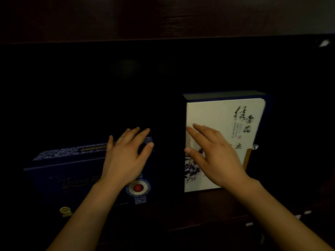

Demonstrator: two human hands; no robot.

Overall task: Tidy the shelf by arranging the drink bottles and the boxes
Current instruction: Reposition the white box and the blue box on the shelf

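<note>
A long dark blue box (59, 174) with a blue-and-white patterned top and a red round seal lies on its side at the left of the shelf. My left hand (125, 156) hovers over its right end, fingers straight and spread. To the right a tall box (224, 113) stands upright, its white front bearing black calligraphy and a blue ink painting. In front of that white face is my right hand (215, 156), fingers extended toward the box's left edge. I cannot tell if either hand touches its box. No drink bottles show.
The shelf recess is very dark, with a dark wooden board (163, 19) above it. A thin wooden piece with a small metal tip (249, 158) stands at the white box's right side. The shelf's wooden front edge (208, 225) runs below the boxes.
</note>
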